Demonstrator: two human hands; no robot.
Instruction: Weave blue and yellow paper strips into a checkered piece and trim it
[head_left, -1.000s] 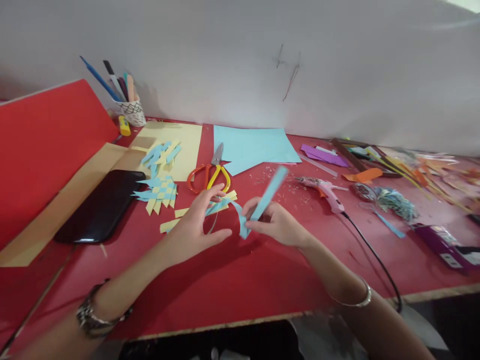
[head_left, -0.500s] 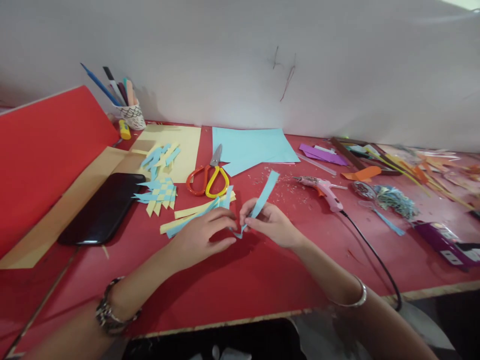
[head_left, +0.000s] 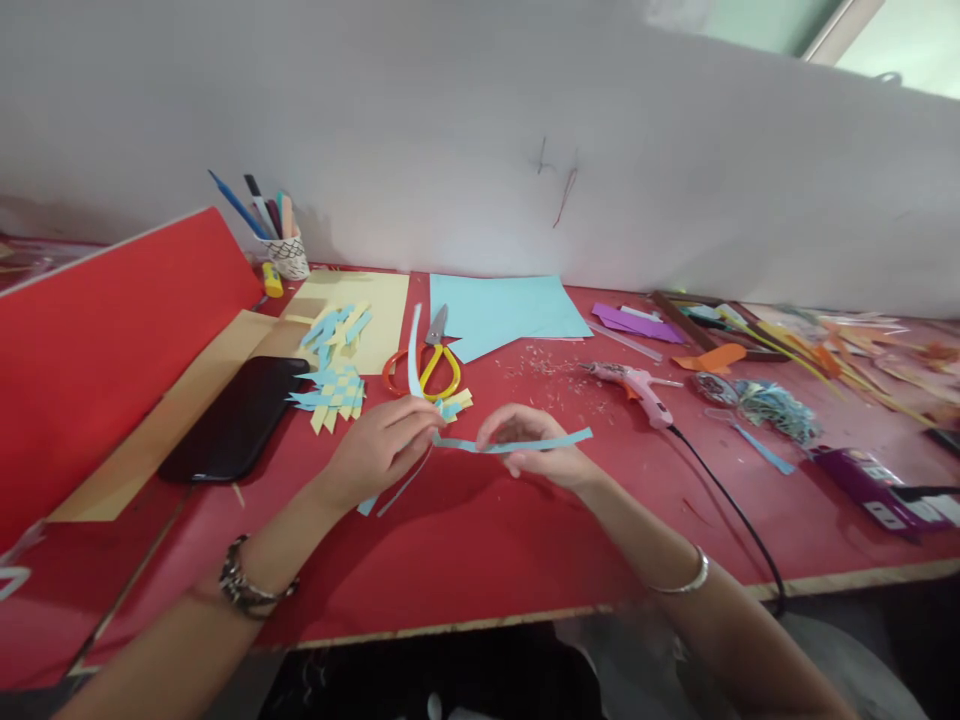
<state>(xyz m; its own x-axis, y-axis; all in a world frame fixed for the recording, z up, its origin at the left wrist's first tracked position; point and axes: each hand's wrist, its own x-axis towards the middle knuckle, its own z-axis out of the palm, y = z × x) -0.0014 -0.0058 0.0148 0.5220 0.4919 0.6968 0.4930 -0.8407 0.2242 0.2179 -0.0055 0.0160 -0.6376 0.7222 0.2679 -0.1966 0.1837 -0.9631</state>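
My left hand (head_left: 386,445) pinches narrow light-blue paper strips (head_left: 457,443) where they cross. One strip (head_left: 414,350) stands up above that hand; other ends stick out below it. My right hand (head_left: 529,425) has its fingers curled round the strip that runs rightward, its free end passing beyond the palm. Just behind my left hand are orange-and-yellow-handled scissors (head_left: 437,322) and some yellow and blue strip ends (head_left: 457,402), partly hidden by the hand. To its left is a woven blue-and-yellow paper piece (head_left: 337,388), with another such piece (head_left: 337,330) behind.
A black phone (head_left: 236,420) and a red board (head_left: 135,340) are at left, a pen cup (head_left: 288,256) behind. Blue sheets (head_left: 510,305) rest against the wall. At right are a pink glue gun (head_left: 637,388) with its cord, an orange paper piece (head_left: 709,358) and a purple power strip (head_left: 870,490).
My hands have drawn apart slightly, and the strip in the right hand has swung from upright to nearly level. Another strip now rises from my left hand. The camera view has shifted.
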